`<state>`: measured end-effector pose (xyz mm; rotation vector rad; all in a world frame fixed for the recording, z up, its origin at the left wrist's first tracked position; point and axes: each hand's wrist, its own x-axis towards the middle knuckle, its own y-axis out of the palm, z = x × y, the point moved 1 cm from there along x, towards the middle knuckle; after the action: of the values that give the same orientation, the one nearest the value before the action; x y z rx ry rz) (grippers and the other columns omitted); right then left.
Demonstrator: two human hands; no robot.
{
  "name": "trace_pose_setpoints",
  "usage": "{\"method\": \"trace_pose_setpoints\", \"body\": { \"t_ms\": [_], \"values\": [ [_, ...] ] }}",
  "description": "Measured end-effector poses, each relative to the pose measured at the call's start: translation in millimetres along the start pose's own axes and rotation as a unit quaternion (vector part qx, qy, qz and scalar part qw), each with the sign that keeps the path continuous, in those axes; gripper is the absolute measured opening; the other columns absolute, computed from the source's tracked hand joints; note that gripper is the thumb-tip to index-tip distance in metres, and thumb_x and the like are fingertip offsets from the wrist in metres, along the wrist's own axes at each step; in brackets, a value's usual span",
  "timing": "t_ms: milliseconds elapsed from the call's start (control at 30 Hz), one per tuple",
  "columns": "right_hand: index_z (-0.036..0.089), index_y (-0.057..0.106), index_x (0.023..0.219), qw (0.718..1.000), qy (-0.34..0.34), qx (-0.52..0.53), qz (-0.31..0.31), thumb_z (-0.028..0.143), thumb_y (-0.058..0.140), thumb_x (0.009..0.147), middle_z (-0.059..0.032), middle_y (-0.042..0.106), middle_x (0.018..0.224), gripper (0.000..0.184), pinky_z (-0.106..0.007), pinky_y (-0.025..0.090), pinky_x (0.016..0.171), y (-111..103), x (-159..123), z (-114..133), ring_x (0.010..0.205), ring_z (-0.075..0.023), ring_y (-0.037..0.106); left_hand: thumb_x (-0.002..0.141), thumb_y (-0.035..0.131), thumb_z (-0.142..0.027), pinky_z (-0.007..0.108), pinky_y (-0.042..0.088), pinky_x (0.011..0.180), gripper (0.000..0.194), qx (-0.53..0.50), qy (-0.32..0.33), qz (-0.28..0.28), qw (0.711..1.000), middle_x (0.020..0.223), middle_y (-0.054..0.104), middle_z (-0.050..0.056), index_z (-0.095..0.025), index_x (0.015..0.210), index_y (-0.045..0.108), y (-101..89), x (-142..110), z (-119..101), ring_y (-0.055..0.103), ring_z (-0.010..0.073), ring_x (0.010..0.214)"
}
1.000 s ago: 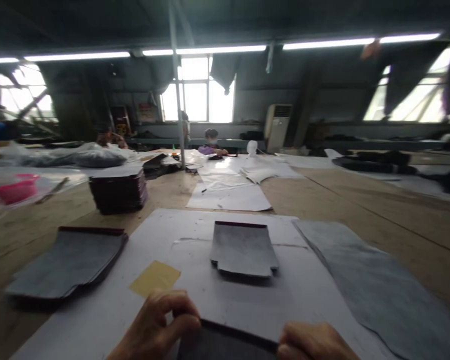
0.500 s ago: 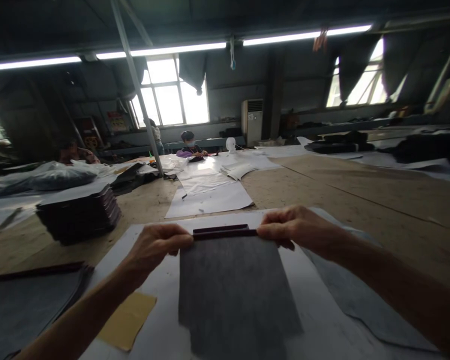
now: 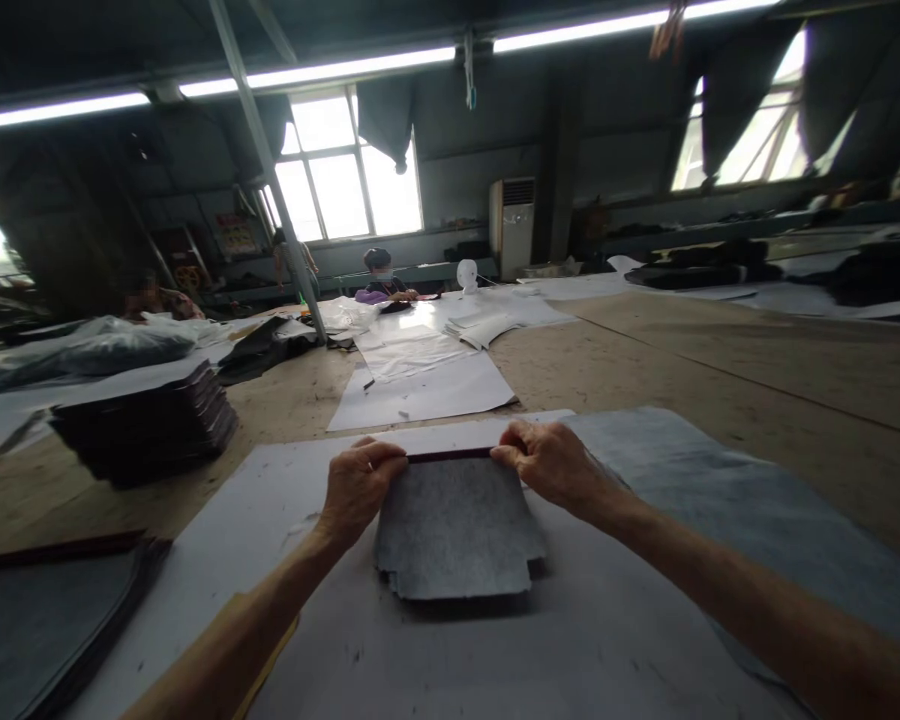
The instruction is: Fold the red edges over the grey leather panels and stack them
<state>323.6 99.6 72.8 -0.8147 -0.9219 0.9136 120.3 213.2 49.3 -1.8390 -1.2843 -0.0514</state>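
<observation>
A small stack of dark grey cut pieces [image 3: 457,525] with a maroon far edge lies on a white sheet [image 3: 285,500] in front of me. My left hand [image 3: 360,485] pinches its far left corner, fingers closed on the edge. At the far right corner, my right hand [image 3: 547,462] grips the same edge with closed fingers. Both forearms reach in from the bottom of the view.
A tall stack of dark pieces [image 3: 146,425] stands at the left, another grey pile [image 3: 37,620] at the lower left. A large grey sheet [image 3: 727,500] lies to the right. White papers [image 3: 420,390] lie beyond; people [image 3: 381,278] work at the far end of the wooden table [image 3: 720,370].
Both hands carried a grey piece from near my body forward and laid it onto the piece lying on the white sheet. The view has shifted slightly.
</observation>
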Motion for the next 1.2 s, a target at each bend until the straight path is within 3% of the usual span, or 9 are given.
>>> {"method": "trace_pose_setpoints", "body": {
  "t_ms": [233, 367, 467, 667, 833, 1033, 1100, 1200],
  "values": [
    [0.014, 0.057, 0.081, 0.999, 0.000, -0.012, -0.041, 0.034, 0.053, 0.087, 0.0005, 0.057, 0.074, 0.022, -0.031, 0.046, 0.069, 14.4, 4.1, -3.8, 0.068, -0.0121, 0.055, 0.083, 0.059, -0.030, 0.030, 0.047, 0.073, 0.020, 0.006, 0.029, -0.057, 0.998, 0.084, 0.059, 0.002, -0.011, 0.078, 0.060, 9.4, 2.6, 12.7, 0.055, 0.0124, 0.076],
    [0.015, 0.058, 0.081, 0.998, 0.002, 0.010, -0.055, 0.032, 0.054, 0.087, -0.0017, 0.058, 0.084, 0.019, -0.034, 0.045, 0.076, 17.8, 5.4, -1.4, 0.080, -0.0143, 0.055, 0.085, 0.056, -0.030, 0.031, 0.047, 0.074, 0.020, 0.012, 0.032, -0.071, 0.997, 0.089, 0.059, 0.004, -0.011, 0.081, 0.059, 13.4, 0.3, 17.3, 0.056, 0.0137, 0.081],
    [0.014, 0.058, 0.083, 0.997, 0.024, 0.047, -0.059, 0.030, 0.052, 0.089, -0.0025, 0.058, 0.087, 0.018, -0.035, 0.045, 0.078, 19.9, 8.2, -2.1, 0.083, -0.0150, 0.055, 0.086, 0.055, -0.031, 0.030, 0.048, 0.073, 0.020, 0.020, 0.032, -0.070, 0.997, 0.088, 0.059, 0.004, -0.011, 0.084, 0.059, 15.8, -1.7, 18.5, 0.057, 0.0134, 0.080],
    [0.013, 0.057, 0.088, 0.986, 0.088, 0.132, -0.060, 0.034, 0.047, 0.092, -0.0022, 0.059, 0.084, 0.024, -0.030, 0.049, 0.068, 11.6, 10.4, -19.9, 0.072, -0.0123, 0.057, 0.086, 0.055, -0.033, 0.030, 0.048, 0.073, 0.023, 0.037, 0.033, -0.089, 0.995, 0.086, 0.060, 0.003, -0.011, 0.083, 0.060, 18.4, -2.8, 20.7, 0.057, 0.0132, 0.078],
    [0.013, 0.058, 0.094, 0.981, 0.121, 0.116, -0.096, 0.034, 0.048, 0.091, -0.0014, 0.059, 0.083, 0.023, -0.029, 0.050, 0.066, -27.9, -26.4, -46.7, 0.071, -0.0129, 0.058, 0.080, 0.051, -0.041, 0.029, 0.048, 0.075, 0.028, 0.015, 0.034, -0.101, 0.994, 0.094, 0.062, 0.003, -0.019, 0.083, 0.068, 15.0, -8.5, 23.9, 0.059, 0.0174, 0.086],
    [0.015, 0.060, 0.098, 0.985, 0.135, -0.012, -0.109, 0.016, 0.050, 0.086, -0.0042, 0.063, 0.097, 0.016, -0.031, 0.047, 0.079, -84.8, -99.0, -81.5, 0.088, -0.0150, 0.059, 0.072, 0.045, -0.057, 0.045, 0.035, 0.095, 0.044, 0.002, 0.023, -0.126, 0.992, 0.112, 0.055, -0.002, -0.029, 0.101, 0.062, -3.8, -5.4, 18.4, 0.053, 0.0285, 0.099],
    [0.017, 0.063, 0.096, 0.988, 0.118, -0.052, -0.087, 0.011, 0.050, 0.082, -0.0037, 0.063, 0.098, 0.020, -0.029, 0.044, 0.083, -91.8, -118.0, -90.0, 0.091, -0.0153, 0.058, 0.073, 0.039, -0.061, 0.046, 0.040, 0.087, 0.048, 0.044, 0.034, -0.129, 0.990, 0.114, 0.052, 0.001, -0.029, 0.103, 0.060, -9.2, -5.4, 8.9, 0.053, 0.0300, 0.096],
    [0.019, 0.066, 0.094, 0.990, 0.086, -0.101, -0.046, 0.008, 0.048, 0.078, -0.0036, 0.064, 0.093, 0.027, -0.026, 0.042, 0.084, -87.2, -133.0, -98.1, 0.091, -0.0168, 0.057, 0.074, 0.035, -0.062, 0.038, 0.047, 0.064, 0.051, 0.100, 0.084, -0.107, 0.986, 0.109, 0.055, 0.003, -0.027, 0.101, 0.060, -9.9, -16.7, -12.4, 0.057, 0.0261, 0.081]
  ]
}}
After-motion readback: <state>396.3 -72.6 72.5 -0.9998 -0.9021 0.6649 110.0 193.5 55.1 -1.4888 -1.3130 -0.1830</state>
